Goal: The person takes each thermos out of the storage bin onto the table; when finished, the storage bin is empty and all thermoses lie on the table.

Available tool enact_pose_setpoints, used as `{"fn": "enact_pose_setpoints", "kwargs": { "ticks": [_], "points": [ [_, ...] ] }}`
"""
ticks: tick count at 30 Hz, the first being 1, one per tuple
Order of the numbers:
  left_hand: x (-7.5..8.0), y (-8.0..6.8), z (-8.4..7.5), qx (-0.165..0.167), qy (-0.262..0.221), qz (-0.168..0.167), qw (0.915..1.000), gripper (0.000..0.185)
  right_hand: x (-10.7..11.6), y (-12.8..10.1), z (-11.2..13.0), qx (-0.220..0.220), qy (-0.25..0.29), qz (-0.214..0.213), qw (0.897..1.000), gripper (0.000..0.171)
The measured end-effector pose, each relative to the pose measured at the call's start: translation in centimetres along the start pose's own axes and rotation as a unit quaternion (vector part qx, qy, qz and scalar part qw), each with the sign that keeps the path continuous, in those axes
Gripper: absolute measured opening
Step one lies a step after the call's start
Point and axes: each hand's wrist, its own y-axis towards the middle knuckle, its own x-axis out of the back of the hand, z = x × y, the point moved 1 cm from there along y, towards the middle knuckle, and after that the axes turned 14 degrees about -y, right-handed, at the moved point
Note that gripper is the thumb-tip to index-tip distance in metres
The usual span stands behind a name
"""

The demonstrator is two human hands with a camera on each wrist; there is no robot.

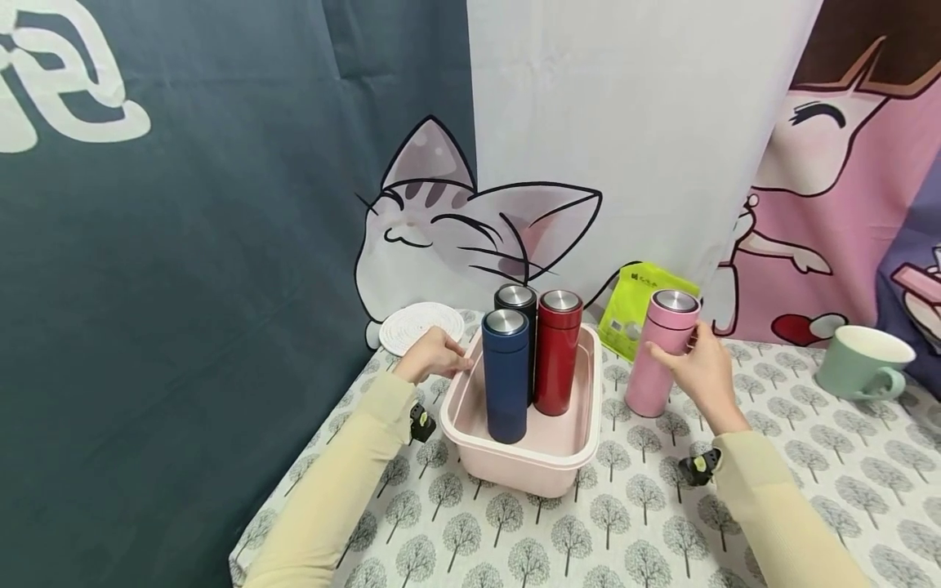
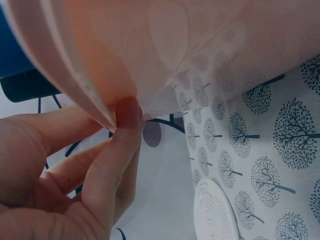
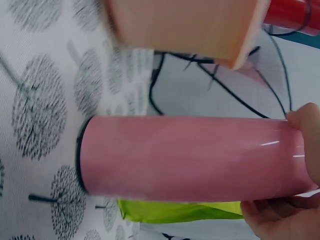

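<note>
A pale pink plastic basin (image 1: 507,469) holds a blue thermos (image 1: 507,384), a red thermos (image 1: 557,359) and a black thermos (image 1: 516,297), all upright. At its left rim, my left hand (image 1: 434,356) pinches the edge between thumb and fingers, as the left wrist view shows close up. To the right of the basin, my right hand (image 1: 704,367) grips a pink thermos (image 1: 650,376) near its top. That thermos stands nearly upright, its base at or just above the tablecloth; I cannot tell whether it touches.
Behind the pink thermos leans a lime-green packet (image 1: 625,314). A green mug (image 1: 863,363) stands at the far right. Left of the basin lies a white round woven mat (image 1: 421,327). The tree-print tablecloth (image 1: 470,539) ends at a left edge, and printed curtains hang behind.
</note>
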Motion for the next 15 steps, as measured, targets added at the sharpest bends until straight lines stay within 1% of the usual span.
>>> {"fn": "enact_pose_setpoints", "kwargs": {
  "ticks": [5,8,12,15],
  "points": [
    [0.1,0.2,0.3,-0.001,-0.008,0.004,1.0000,0.032,0.6,-1.0,0.3,-0.019,0.001,0.041,0.999,0.086],
    [0.0,0.2,0.4,-0.003,-0.008,0.009,0.9999,0.033,1.0,-1.8,0.5,-0.035,-0.001,0.051,0.998,0.091],
    [0.0,0.2,0.3,-0.001,-0.006,0.009,0.9999,0.033,2.0,-2.9,1.2,-0.062,0.007,0.034,0.997,0.089],
    [0.0,0.2,0.3,-0.001,-0.006,0.006,1.0000,0.034,2.8,-3.5,2.2,-0.070,0.019,0.016,0.997,0.083]
  ]
}}
